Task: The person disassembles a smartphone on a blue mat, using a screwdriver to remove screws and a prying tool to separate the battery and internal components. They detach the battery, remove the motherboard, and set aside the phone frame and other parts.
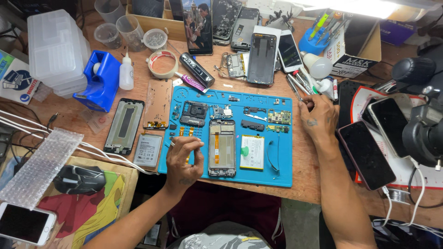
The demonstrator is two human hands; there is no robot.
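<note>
Left hand: over the near left part of the blue mat, fingers curled, pinching tweezers just left of the opened phone at the mat's near centre.
Right hand: on the table just past the mat's right edge, fingers bent around a thin tool; whether the grip is closed cannot be told.
On mat: battery right of the phone; camera frame and circuit board at the far side.
Left of mat: second battery, screen frame, blue tape dispenser.
Right: dark phone.
</note>
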